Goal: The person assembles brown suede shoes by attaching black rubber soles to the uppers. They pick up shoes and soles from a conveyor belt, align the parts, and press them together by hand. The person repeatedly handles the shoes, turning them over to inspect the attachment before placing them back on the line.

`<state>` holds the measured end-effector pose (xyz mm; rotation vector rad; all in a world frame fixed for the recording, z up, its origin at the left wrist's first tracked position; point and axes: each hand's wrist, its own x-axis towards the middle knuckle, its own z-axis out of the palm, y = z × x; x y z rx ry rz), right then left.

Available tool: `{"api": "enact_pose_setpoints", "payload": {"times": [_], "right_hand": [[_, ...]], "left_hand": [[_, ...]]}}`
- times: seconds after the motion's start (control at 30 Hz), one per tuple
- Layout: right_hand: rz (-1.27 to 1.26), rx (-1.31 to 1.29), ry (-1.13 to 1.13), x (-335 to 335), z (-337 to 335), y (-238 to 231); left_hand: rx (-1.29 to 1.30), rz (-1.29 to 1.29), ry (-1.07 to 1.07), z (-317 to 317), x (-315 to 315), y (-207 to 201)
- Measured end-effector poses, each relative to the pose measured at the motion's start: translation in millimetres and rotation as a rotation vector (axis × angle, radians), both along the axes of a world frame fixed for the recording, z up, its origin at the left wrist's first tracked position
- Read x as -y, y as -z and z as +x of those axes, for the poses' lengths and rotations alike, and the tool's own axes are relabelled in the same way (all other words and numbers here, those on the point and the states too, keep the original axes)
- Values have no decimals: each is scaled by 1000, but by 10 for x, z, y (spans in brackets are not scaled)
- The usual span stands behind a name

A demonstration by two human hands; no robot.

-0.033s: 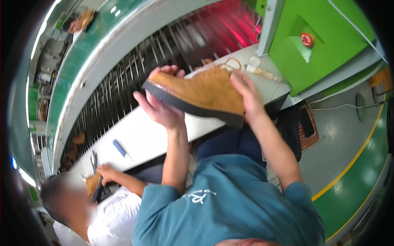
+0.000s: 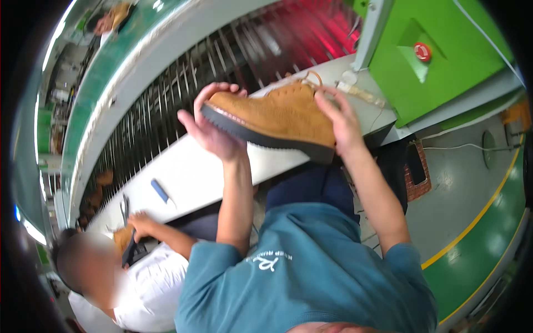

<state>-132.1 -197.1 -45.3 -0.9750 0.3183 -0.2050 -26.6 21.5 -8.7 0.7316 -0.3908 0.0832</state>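
Hands (image 2: 221, 137), tan boot (image 2: 277, 119) between them

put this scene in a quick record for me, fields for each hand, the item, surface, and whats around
left hand: cupped around the toe end of the tan boot
right hand: holding the boot's heel and ankle end
boot position: held up, toe pointing left, dark sole along the lower side
surface: white ledge with a blue-handled tool on it
machine: metal bars beyond the ledge; green panel with a red button, right
neighbour: co-worker's hand at lower left; its grip is unclear
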Motion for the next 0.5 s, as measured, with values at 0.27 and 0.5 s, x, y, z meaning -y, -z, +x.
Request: {"api": "enact_pose_setpoints", "payload": {"times": [0.27, 0.5], "right_hand": [[-609, 215, 33, -57, 133, 170], [-731, 255, 39, -123, 77, 137]], "left_hand": [[-56, 284, -168, 338, -412, 692], [-34, 242, -30, 393, -532, 708]]}}
